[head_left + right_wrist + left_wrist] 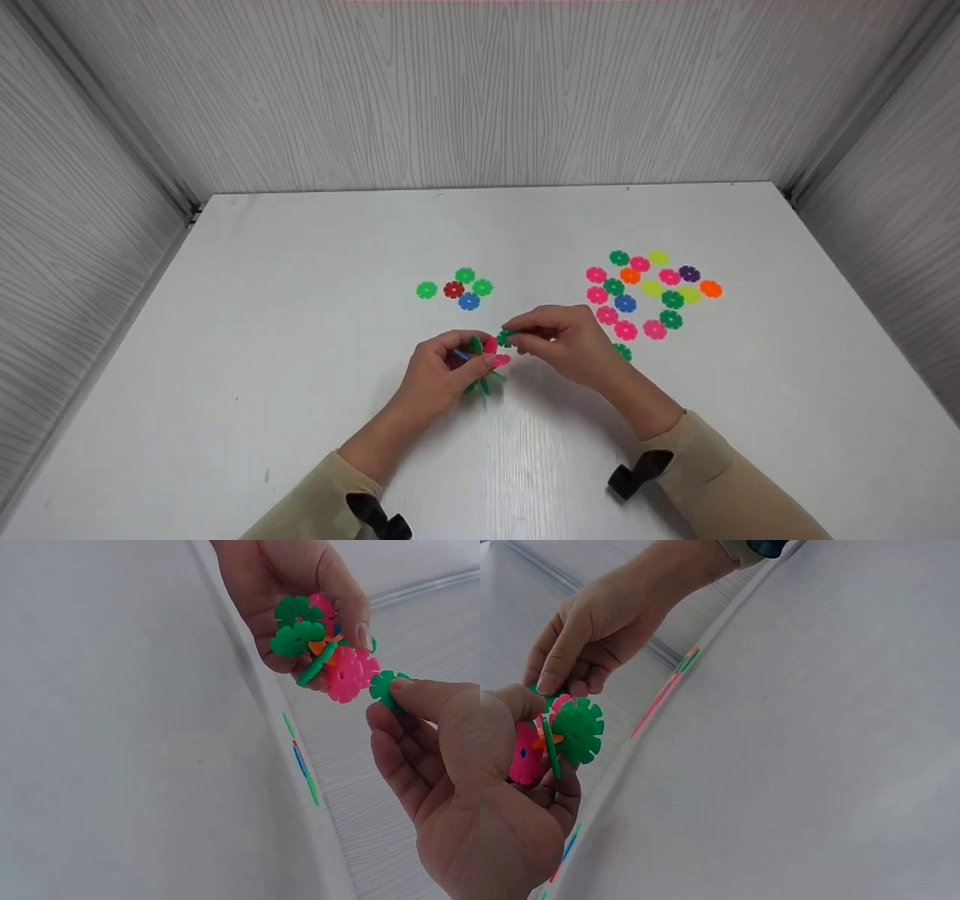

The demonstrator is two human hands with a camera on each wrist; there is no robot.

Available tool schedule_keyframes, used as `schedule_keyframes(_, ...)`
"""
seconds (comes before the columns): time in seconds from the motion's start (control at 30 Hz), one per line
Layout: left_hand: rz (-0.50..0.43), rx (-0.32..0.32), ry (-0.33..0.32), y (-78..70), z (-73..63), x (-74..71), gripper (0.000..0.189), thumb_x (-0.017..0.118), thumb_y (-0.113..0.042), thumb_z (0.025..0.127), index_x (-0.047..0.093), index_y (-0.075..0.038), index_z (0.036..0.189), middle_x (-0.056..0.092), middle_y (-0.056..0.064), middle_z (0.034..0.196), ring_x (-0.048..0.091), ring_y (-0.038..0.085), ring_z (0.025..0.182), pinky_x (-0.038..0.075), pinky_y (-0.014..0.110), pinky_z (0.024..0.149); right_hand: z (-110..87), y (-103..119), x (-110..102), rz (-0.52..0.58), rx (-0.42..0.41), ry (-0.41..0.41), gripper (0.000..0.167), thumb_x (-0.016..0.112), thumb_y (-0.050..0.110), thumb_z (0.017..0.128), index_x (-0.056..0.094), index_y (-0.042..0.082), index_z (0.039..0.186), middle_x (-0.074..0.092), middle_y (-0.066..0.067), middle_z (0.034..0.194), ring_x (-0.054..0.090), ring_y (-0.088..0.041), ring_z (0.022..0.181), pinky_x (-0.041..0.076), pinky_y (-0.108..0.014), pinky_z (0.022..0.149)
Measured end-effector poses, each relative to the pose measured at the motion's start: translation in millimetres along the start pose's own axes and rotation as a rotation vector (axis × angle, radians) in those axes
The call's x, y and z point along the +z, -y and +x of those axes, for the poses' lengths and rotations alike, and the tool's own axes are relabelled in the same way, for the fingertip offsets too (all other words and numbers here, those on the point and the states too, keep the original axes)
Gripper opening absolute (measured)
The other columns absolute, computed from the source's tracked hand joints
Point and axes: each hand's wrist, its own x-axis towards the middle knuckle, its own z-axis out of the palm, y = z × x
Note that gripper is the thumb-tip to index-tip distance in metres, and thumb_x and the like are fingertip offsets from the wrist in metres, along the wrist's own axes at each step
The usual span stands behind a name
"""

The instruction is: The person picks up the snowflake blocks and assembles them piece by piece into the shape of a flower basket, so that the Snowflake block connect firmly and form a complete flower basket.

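Note:
My left hand [442,367] grips a cluster of interlocked plastic snowflake discs, with pink [345,675], green [298,638] and orange pieces pointing different ways. A bit of blue also shows between the fingers in the head view. Between thumb and fingertips, my right hand [566,341] pinches a single green snowflake disc [388,688]. That disc is right at the edge of a pink piece on the cluster's right side. Both hands are raised over the white table, close together. The left fingers and thumb hide part of the cluster.
A loose spread of snowflake discs in pink, green, yellow, orange, blue and purple lies right of the hands, including an orange disc [711,289]. Beyond the hands is a smaller group around a dark red disc [454,289]. Grey wood-grain panels [480,97] enclose the white table [300,270].

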Motion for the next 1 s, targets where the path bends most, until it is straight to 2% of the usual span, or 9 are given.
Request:
schedule_keyframes(0.23, 0.042, 0.014, 0.000, -1.0, -0.8, -0.1, 0.034, 0.082, -0.029, 0.095, 0.075, -0.013, 0.125, 0.070, 0.004, 0.107, 0.062, 0.026, 0.096, 0.056, 0.025, 0.076, 0.4, 0.5, 0.2, 0.004, -0.043, 0.025, 0.025, 0.077, 0.001, 0.096, 0.080, 0.006, 0.120, 0.079, -0.005, 0.103, 0.077, -0.026, 0.086, 0.064, -0.033, 0.082)
schedule_keyframes(0.43, 0.073, 0.017, 0.002, -1.1, -1.2, 0.0, 0.032, 0.082, -0.032, 0.096, 0.077, -0.015, 0.122, 0.072, 0.002, 0.103, 0.063, 0.025, 0.095, 0.056, 0.026, 0.076, -1.7, 2.8, 2.4, -0.020, -0.006, -0.004, 0.026, 0.081, 0.006, 0.094, 0.078, 0.006, 0.120, 0.079, -0.003, 0.100, 0.077, -0.019, 0.085, 0.064, -0.032, 0.081)
schedule_keyframes(0.6, 0.060, 0.023, -0.003, -1.4, -1.5, 0.3, 0.030, 0.081, -0.030, 0.096, 0.077, -0.013, 0.121, 0.073, 0.001, 0.101, 0.063, 0.024, 0.093, 0.056, 0.025, 0.076, -2.9, 1.3, 2.5, 0.000, -0.010, -0.007, 0.024, 0.081, 0.003, 0.093, 0.079, 0.002, 0.117, 0.080, -0.003, 0.103, 0.077, -0.020, 0.089, 0.063, -0.032, 0.083)
schedule_keyframes(0.77, 0.046, 0.017, -0.001, -3.0, -1.4, 1.4, 0.028, 0.080, -0.028, 0.097, 0.078, -0.011, 0.119, 0.074, 0.002, 0.098, 0.064, 0.023, 0.090, 0.055, 0.024, 0.074, -2.7, 0.2, 4.7, 0.061, -0.041, 0.013, 0.025, 0.078, -0.003, 0.093, 0.079, -0.001, 0.118, 0.079, -0.009, 0.100, 0.078, -0.026, 0.085, 0.064, -0.033, 0.080)
schedule_keyframes(0.93, 0.065, 0.007, 0.000, -3.8, -1.2, 2.0, 0.029, 0.080, -0.028, 0.097, 0.078, -0.010, 0.119, 0.074, 0.001, 0.099, 0.062, 0.023, 0.089, 0.054, 0.025, 0.074, -2.7, -1.4, 5.8, 0.054, -0.041, 0.025, 0.026, 0.078, -0.002, 0.093, 0.079, 0.001, 0.119, 0.079, -0.009, 0.100, 0.077, -0.025, 0.084, 0.063, -0.030, 0.076)
schedule_keyframes(1.0, 0.055, 0.006, 0.006, -3.5, -0.7, 2.4, 0.032, 0.079, -0.027, 0.097, 0.075, -0.010, 0.124, 0.074, 0.001, 0.102, 0.063, 0.024, 0.092, 0.055, 0.025, 0.076, -2.4, -1.6, 4.5, 0.045, -0.029, 0.032, 0.026, 0.077, -0.001, 0.095, 0.079, 0.002, 0.120, 0.079, -0.008, 0.102, 0.077, -0.026, 0.086, 0.063, -0.030, 0.078)
